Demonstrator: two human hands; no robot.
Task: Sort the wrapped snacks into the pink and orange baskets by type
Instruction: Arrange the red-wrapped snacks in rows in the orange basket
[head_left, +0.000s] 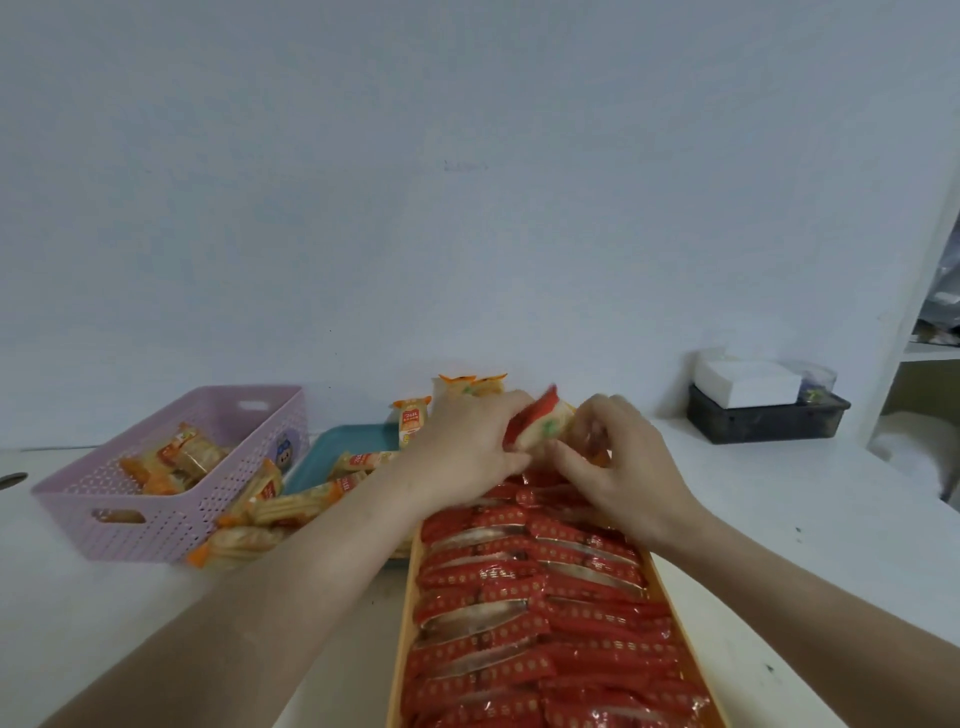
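Observation:
The orange basket (402, 644) lies in front of me, packed with rows of red wrapped snacks (530, 613). At its far end my left hand (467, 447) and my right hand (618, 462) both grip one red wrapped snack (540, 423), tilted above the rows. The pink basket (156, 530) stands at the left and holds a few orange wrapped snacks (176, 460). More orange wrapped snacks (270, 514) lie loose between the two baskets, partly on a teal tray (337, 447).
A black bin (763, 421) with a white box (748, 382) on it stands at the back right by the wall. Two orange snack packs (470, 384) stand upright behind my hands. A white shelf edge (914, 291) rises at the far right.

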